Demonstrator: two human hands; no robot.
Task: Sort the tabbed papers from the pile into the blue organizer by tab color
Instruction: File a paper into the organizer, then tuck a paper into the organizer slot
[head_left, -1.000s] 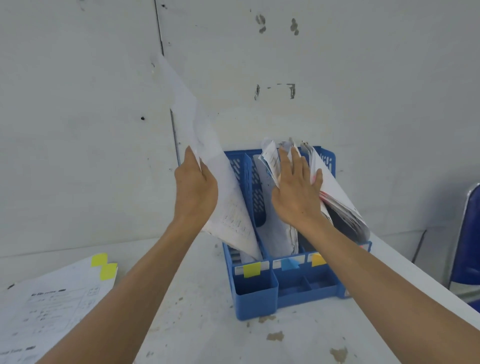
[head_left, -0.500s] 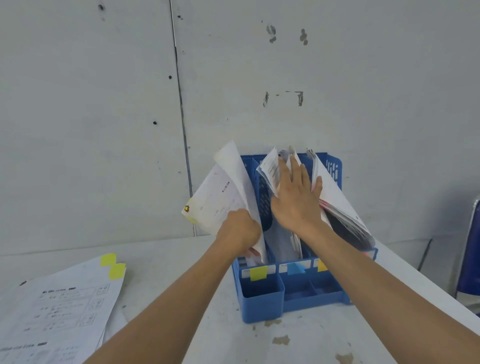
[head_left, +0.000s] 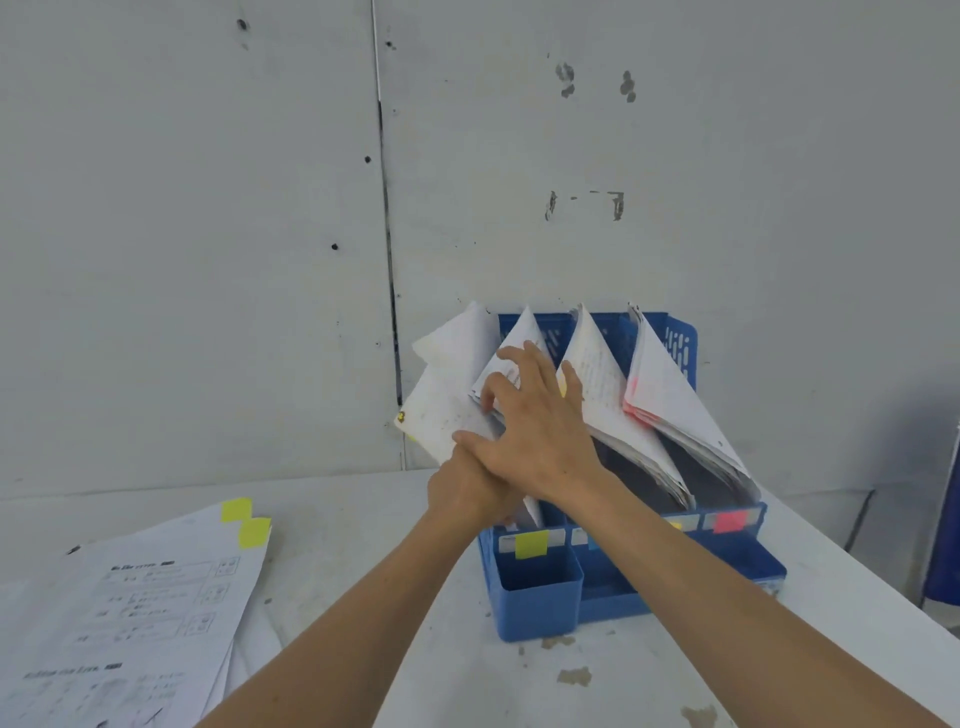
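The blue organizer (head_left: 540, 603) stands on the white table against the wall, with colour labels on its front: yellow (head_left: 531, 544) at the left, pink (head_left: 730, 521) at the right. Slanted stacks of paper fill its slots. A white sheet (head_left: 447, 400) with a small yellow tab leans in the leftmost slot. My left hand (head_left: 462, 493) grips that sheet low down and is partly hidden under my right wrist. My right hand (head_left: 540, 421) lies with spread fingers against the neighbouring papers. The pile (head_left: 130, 613) of printed sheets with yellow tabs (head_left: 245, 520) lies at the left.
A grey wall rises directly behind the organizer. A blue chair (head_left: 945, 519) shows at the right edge, beyond the table's corner. Small open compartments line the organizer's front. The tabletop has brown stains in front of the organizer.
My left hand has brought the sheet down from high in the air into the leftmost slot. My right hand has shifted left from the middle stacks onto the papers by that slot.
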